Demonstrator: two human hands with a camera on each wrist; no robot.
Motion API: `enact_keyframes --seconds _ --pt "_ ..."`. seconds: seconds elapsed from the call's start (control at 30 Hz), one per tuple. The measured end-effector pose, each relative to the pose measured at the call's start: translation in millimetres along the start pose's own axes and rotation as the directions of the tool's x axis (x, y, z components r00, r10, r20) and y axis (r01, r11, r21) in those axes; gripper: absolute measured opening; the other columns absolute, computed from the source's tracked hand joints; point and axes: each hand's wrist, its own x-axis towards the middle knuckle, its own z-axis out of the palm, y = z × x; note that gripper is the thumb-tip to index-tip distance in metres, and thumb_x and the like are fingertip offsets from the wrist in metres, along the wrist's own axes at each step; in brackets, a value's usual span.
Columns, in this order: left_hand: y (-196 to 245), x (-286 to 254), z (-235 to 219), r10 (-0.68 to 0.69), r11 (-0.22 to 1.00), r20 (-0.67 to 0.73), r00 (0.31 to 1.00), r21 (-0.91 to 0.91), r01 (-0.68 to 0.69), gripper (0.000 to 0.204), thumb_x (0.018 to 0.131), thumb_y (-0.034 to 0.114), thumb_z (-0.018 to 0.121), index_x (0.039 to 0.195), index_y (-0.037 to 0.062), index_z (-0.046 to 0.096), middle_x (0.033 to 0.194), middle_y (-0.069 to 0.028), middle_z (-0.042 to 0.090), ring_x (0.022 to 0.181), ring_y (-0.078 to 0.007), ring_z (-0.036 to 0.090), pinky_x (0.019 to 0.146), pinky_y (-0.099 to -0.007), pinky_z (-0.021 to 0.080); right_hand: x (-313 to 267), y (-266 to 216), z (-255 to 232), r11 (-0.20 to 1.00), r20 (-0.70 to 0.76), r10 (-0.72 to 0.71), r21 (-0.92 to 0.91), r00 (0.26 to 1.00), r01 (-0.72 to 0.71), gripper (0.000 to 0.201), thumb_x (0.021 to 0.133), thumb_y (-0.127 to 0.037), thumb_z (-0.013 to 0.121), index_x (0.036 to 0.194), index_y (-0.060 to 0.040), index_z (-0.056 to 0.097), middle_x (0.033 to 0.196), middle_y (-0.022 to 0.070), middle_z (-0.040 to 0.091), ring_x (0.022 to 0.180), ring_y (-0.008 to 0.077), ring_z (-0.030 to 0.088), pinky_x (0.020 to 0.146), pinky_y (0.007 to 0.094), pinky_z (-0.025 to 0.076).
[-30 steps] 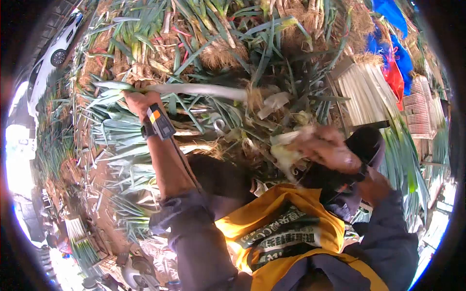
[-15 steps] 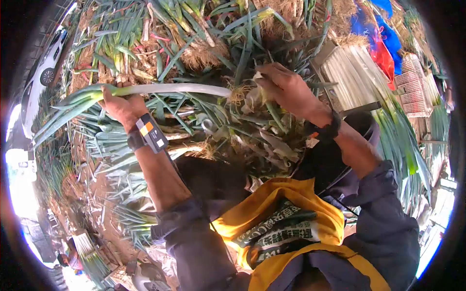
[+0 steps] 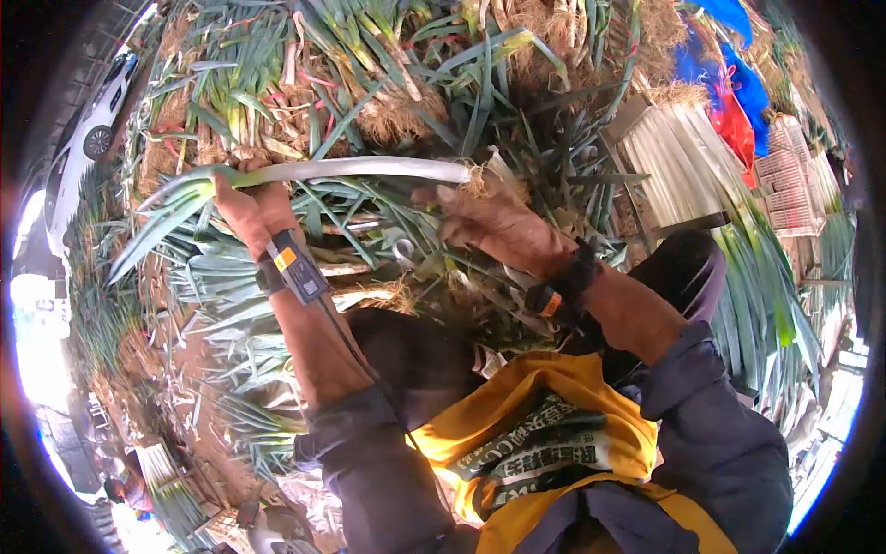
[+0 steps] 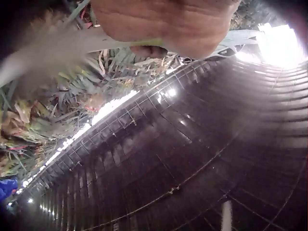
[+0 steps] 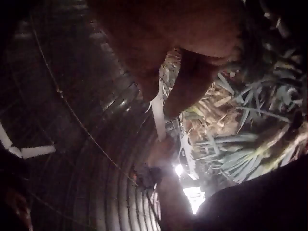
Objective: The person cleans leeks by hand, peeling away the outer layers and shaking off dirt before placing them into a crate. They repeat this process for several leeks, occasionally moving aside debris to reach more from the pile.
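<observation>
In the head view my left hand (image 3: 254, 212) grips a leek (image 3: 369, 167) where the white shaft turns green. Its leaves (image 3: 171, 217) fan out to the left, and its rooted end points right. Just below that root end is my right hand (image 3: 503, 229), palm partly turned up and fingers spread toward the left. The right wrist view shows a gap between thumb and finger, with the pale leek (image 5: 159, 115) beyond their tips. Curled left fingers (image 4: 149, 52) wrap the leek in the left wrist view.
Bundled leeks with brown roots (image 3: 401, 115) lie along the far side. Loose leaves and peelings (image 3: 461, 286) cover the pile below my hands. Trimmed white leeks (image 3: 669, 162) are stacked at the right, near a pink crate (image 3: 789, 185) and a red bag (image 3: 734, 120).
My right hand was blurred at lower right over pale peelings, rose to the root end, then moved left and down beneath it. The left hand keeps its grip, shifting slightly.
</observation>
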Motion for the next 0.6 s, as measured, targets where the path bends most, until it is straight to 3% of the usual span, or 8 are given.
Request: enact_keyframes --seconds 0.2,0.27,0.4,0.43,0.47,0.5,0.57,0.6 --pt "-1.9 37.2 -55.3 -0.237 0.95 0.071 0.969 -0.193 0.247 0.02 0.102 0.029 0.053 0.097 0.0095 0.055 0.084 -0.0047 0.054 0.071 -0.0189 0.052 0.073 -0.0352 0.051 -40.4 -23.9 28.9 0.929 0.072 0.221 -0.32 0.973 -0.187 0.033 0.104 -0.039 0.06 0.102 -0.007 0.065 0.071 -0.0039 0.056 0.055 0.0036 0.046 0.048 0.0215 0.031" --pt "-10.9 16.1 -35.1 -0.141 0.983 -0.17 0.975 0.096 0.159 0.016 0.097 0.023 0.053 0.097 0.0091 0.061 0.086 -0.0047 0.058 0.078 -0.0214 0.059 0.072 -0.0329 0.052 -69.8 -37.7 27.1 0.835 0.067 0.277 -0.511 0.959 -0.205 0.031 0.106 -0.036 0.058 0.098 -0.0066 0.064 0.072 -0.0033 0.055 0.056 0.0046 0.046 0.05 0.0224 0.033" --pt "-19.0 40.7 -86.2 0.476 0.254 0.226 0.85 0.89 -0.378 0.014 0.096 0.018 0.054 0.098 0.0045 0.057 0.088 -0.0066 0.059 0.082 -0.0227 0.06 0.076 -0.0322 0.052 -133.6 -46.5 1.1 0.593 0.382 -0.084 -0.723 0.92 0.355 0.026 0.108 -0.017 0.053 0.092 -0.0001 0.064 0.074 0.0069 0.062 0.056 0.0104 0.054 0.048 0.0251 0.041" --pt "-18.3 35.1 -74.2 0.389 0.503 0.119 0.914 0.803 -0.319 0.014 0.097 0.017 0.054 0.099 0.0038 0.056 0.088 -0.0072 0.059 0.082 -0.0229 0.059 0.076 -0.0326 0.052 -138.4 -55.9 -13.6 0.676 0.354 -0.087 -0.666 0.931 0.316 0.032 0.111 -0.026 0.046 0.102 -0.0003 0.063 0.077 0.009 0.065 0.055 0.0106 0.055 0.045 0.0264 0.044" --pt "-18.1 25.6 -45.7 0.134 0.961 -0.093 0.987 0.255 -0.106 0.014 0.097 0.017 0.055 0.1 0.003 0.056 0.089 -0.0078 0.059 0.081 -0.0231 0.059 0.077 -0.0329 0.052 -144.1 -91.2 -12.6 0.688 0.033 0.219 -0.714 0.975 -0.131 0.042 0.112 -0.037 0.04 0.107 -0.0014 0.062 0.081 0.009 0.066 0.061 0.0102 0.059 0.05 0.025 0.047" --pt "-16.0 12.0 -24.4 -0.01 0.997 -0.147 0.989 -0.082 -0.002 0.014 0.098 0.016 0.055 0.101 0.0023 0.056 0.089 -0.0084 0.059 0.08 -0.0233 0.058 0.077 -0.0333 0.051 -137.4 -98.0 -22.2 0.769 0.035 0.078 -0.638 0.996 -0.038 0.047 0.111 -0.043 0.038 0.109 -0.0023 0.062 0.084 0.0084 0.067 0.066 0.0095 0.061 0.052 0.0235 0.048" --pt "-23.0 7.3 -13.2 0.004 0.998 -0.006 1.0 -0.055 -0.004 0.016 0.101 0.019 0.056 0.101 0.0025 0.055 0.088 -0.0086 0.058 0.077 -0.0226 0.057 0.076 -0.0365 0.052 -107.3 -103.4 -47.1 0.961 0.037 0.062 -0.272 0.997 -0.05 0.048 0.109 -0.047 0.042 0.111 -0.0034 0.063 0.091 0.0087 0.068 0.076 0.0107 0.065 0.06 0.0237 0.05" --pt "-24.0 7.8 -8.6 0.031 0.996 0.075 0.997 -0.088 -0.025 0.018 0.102 0.019 0.056 0.108 0.0018 0.056 0.093 -0.0096 0.061 0.083 -0.0232 0.06 0.083 -0.0375 0.053 -87.6 -75.8 -65.6 0.852 0.146 -0.015 -0.517 0.989 0.089 0.045 0.108 -0.045 0.047 0.114 -0.0041 0.063 0.092 0.0099 0.069 0.074 0.0141 0.065 0.06 0.0267 0.051"
